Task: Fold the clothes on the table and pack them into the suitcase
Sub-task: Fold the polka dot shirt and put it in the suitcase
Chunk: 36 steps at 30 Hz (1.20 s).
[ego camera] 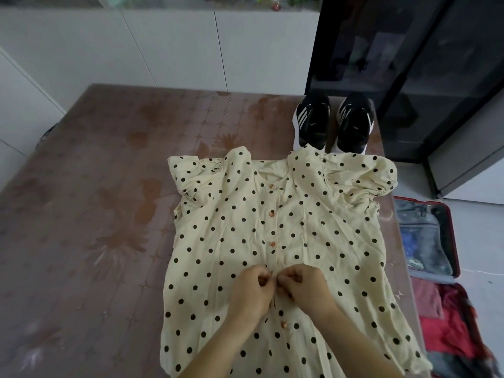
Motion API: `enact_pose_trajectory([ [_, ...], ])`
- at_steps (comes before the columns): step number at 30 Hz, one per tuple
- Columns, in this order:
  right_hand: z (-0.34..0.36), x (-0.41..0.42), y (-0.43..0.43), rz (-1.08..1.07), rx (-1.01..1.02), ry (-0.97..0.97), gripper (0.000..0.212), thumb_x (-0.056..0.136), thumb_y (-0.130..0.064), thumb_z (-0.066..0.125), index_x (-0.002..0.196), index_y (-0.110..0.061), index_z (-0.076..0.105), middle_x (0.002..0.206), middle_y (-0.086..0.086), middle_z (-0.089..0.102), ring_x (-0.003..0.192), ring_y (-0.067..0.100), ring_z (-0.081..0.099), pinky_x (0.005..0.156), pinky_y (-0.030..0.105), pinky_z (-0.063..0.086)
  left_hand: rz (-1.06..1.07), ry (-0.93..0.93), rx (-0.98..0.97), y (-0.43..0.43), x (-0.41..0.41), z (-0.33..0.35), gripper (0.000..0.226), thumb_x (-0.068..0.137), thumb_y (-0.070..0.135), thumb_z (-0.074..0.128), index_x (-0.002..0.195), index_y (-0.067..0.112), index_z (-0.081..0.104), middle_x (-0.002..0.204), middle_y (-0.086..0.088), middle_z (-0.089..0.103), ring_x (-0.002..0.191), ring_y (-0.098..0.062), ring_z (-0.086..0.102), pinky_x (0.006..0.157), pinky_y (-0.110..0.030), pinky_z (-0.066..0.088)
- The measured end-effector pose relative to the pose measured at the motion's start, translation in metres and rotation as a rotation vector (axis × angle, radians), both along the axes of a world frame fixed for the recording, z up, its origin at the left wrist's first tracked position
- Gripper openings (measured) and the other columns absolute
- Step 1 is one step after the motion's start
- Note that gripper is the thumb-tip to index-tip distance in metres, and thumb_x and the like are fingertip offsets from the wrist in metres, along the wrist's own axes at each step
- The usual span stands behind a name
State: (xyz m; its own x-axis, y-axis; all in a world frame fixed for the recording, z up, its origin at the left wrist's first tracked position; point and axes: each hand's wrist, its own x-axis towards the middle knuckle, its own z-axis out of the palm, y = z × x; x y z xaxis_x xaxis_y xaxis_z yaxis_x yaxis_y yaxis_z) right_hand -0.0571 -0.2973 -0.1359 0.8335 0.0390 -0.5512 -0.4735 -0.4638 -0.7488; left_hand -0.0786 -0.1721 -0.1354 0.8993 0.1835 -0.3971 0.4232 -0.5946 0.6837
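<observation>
Early in the fold for this garment, by the look of it. On the worktop (109, 214), a cream dress (313, 227) with black dots, laid face-up and flat, collar toward 12 o'clock, hem running off the frame at 6 o'clock, both puffed sleeves spread wide and no fold made yet. At 6 o'clock, left hand (252, 290) and right hand (306, 287) meeting on the front opening, each grip narrow, fingertips curled and pinching the cloth edge of the dress, seemingly at a button; whether it is through its hole, cannot tell. Buttons (272, 213) farther up toward 12 o'clock apparently closed, one more showing below the hands. At 1 o'clock, a pair of black shoes (332, 124) with white stripes, standing at the far edge of the worktop just beyond the dress shoulder on that side, not packed. At 3 to 4 o'clock, down on the floor beside the worktop, the suitcase (456, 241) lying open, red-rimmed, one half under a mesh cover with blue things, the nearer half holding red clothes (447, 334), so some packing judged done. Left to do: finishing the front, folding sleeves and body, carrying the dress across to the suitcase, perhaps the shoes as well.
</observation>
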Motion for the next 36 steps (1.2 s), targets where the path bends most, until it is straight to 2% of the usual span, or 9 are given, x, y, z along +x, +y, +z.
enact_pose_trajectory([
  [7,-0.001,0.001,0.001,0.031,-0.018,0.004,0.017,0.088,-0.01,0.061,0.074,-0.017,0.067,0.058,-0.006,0.063,0.05,0.001,0.055,0.053,0.014,0.043,0.075,0.025,-0.145,0.003,-0.001,-0.001,0.03,0.089,0.018,0.06,0.06,0.013,0.058,0.05,0.009,0.056,0.048,-0.003,0.053,0.052,-0.019,0.044],
  [12,-0.006,0.0,0.0,0.061,-0.029,-0.004,0.017,0.089,-0.01,0.06,0.074,-0.016,0.067,0.065,-0.005,0.065,0.059,0.008,0.058,0.061,0.02,0.048,0.259,0.171,-0.46,0.004,0.0,0.0,0.026,0.094,0.013,0.055,0.073,0.005,0.068,0.068,-0.006,0.072,0.066,-0.024,0.071,0.068,-0.041,0.059],
  [15,-0.007,0.0,-0.001,0.042,0.014,0.006,0.019,0.087,-0.007,0.061,0.072,-0.017,0.067,0.06,-0.006,0.064,0.053,0.002,0.057,0.057,0.016,0.046,0.264,0.221,-0.536,0.006,0.001,0.003,0.021,0.091,0.009,0.061,0.071,0.006,0.069,0.065,-0.007,0.071,0.062,-0.016,0.069,0.06,-0.031,0.057],
  [17,-0.006,0.001,-0.002,0.037,0.035,0.014,0.021,0.087,-0.006,0.061,0.07,-0.017,0.067,0.054,-0.007,0.063,0.048,-0.001,0.055,0.054,0.013,0.044,0.217,0.227,-0.485,0.007,0.002,0.003,0.02,0.089,0.013,0.064,0.069,0.01,0.07,0.063,-0.005,0.069,0.06,-0.013,0.067,0.06,-0.032,0.057],
  [20,-0.004,0.002,-0.001,0.042,0.029,0.028,0.027,0.088,-0.004,0.058,0.065,-0.016,0.065,0.045,-0.009,0.057,0.041,-0.001,0.048,0.046,0.012,0.038,0.087,0.172,-0.255,0.005,0.003,0.003,0.025,0.086,0.02,0.065,0.062,0.024,0.069,0.064,0.001,0.07,0.064,-0.015,0.068,0.07,-0.036,0.058],
  [23,-0.003,0.002,-0.001,0.043,0.013,0.026,0.029,0.089,-0.003,0.054,0.063,-0.012,0.063,0.042,-0.007,0.055,0.037,0.001,0.043,0.043,0.014,0.036,-0.025,0.1,-0.023,-0.001,0.002,0.007,0.021,0.087,0.024,0.063,0.068,0.032,0.06,0.069,0.013,0.064,0.066,-0.001,0.061,0.062,-0.014,0.046],
  [27,-0.001,0.001,-0.002,0.058,0.015,0.014,0.025,0.087,-0.007,0.055,0.067,0.003,0.065,0.051,0.002,0.06,0.046,0.008,0.047,0.049,0.021,0.039,-0.071,0.04,0.083,-0.003,0.002,0.003,0.009,0.091,0.025,0.06,0.083,0.027,0.061,0.074,0.019,0.057,0.067,0.005,0.053,0.056,-0.008,0.038],
  [31,-0.002,0.0,0.0,0.068,-0.035,-0.017,0.016,0.08,-0.02,0.068,0.068,-0.01,0.071,0.063,0.005,0.068,0.053,0.005,0.053,0.054,0.018,0.043,-0.11,0.004,0.157,-0.005,0.001,-0.001,0.013,0.092,0.023,0.056,0.1,0.021,0.066,0.093,0.014,0.064,0.088,-0.002,0.059,0.067,-0.01,0.038],
  [36,-0.001,0.005,-0.004,0.08,-0.028,-0.028,0.021,0.079,-0.007,0.064,0.063,-0.021,0.066,0.057,-0.005,0.064,0.05,0.001,0.055,0.051,0.013,0.043,-0.126,-0.003,0.15,-0.006,-0.001,-0.003,0.013,0.092,0.027,0.057,0.1,0.022,0.066,0.082,0.02,0.054,0.079,0.002,0.052,0.06,-0.005,0.036],
])
